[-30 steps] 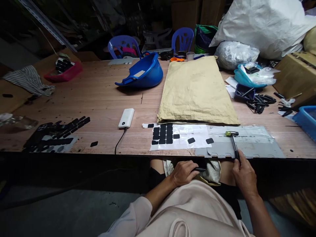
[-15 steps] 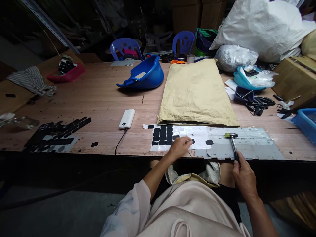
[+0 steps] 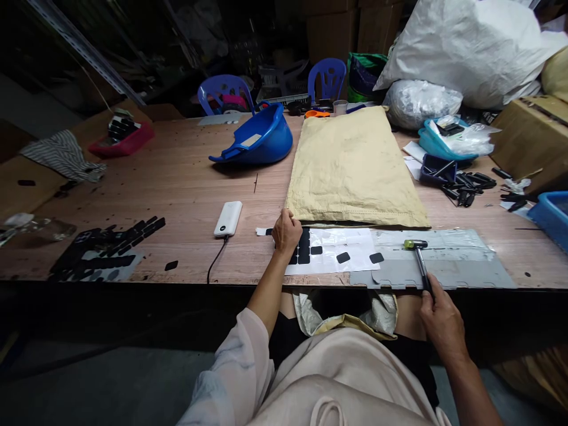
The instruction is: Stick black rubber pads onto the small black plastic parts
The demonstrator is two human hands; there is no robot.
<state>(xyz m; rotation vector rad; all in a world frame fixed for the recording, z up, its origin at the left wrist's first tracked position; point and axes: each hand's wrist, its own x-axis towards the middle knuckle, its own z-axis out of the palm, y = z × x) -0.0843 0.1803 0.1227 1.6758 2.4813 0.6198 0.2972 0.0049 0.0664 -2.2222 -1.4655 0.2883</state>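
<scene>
My right hand [image 3: 442, 316] is wrapped round the black handle of a small mallet [image 3: 417, 248]. The mallet's head, yellow-green at one end and black at the other, rests on or just over a grey board [image 3: 461, 260]. Over the left part of a white sheet [image 3: 355, 239], my left hand [image 3: 287, 234] is closed, fingertips bent together by the bag's lower left corner; what they pinch is hidden. Rows of black rounded pads [image 3: 304, 245] stick out beside that hand, which covers others. Farther right on the sheet lie a separate pad [image 3: 343, 257] and another pad [image 3: 377, 258].
Beyond the sheet lies a flat tan bag [image 3: 355, 165]. A white power bank [image 3: 228, 219] with a cable and a blue basin [image 3: 266, 139] are to the left. Black pieces [image 3: 470, 184] and a blue tray [image 3: 552, 222] sit at the right. Black strips [image 3: 102, 254] lie far left.
My left hand has moved left and away from me, from the sheet's middle to the block of pads. The pad formerly under its fingers now lies uncovered. My right hand and mallet barely moved.
</scene>
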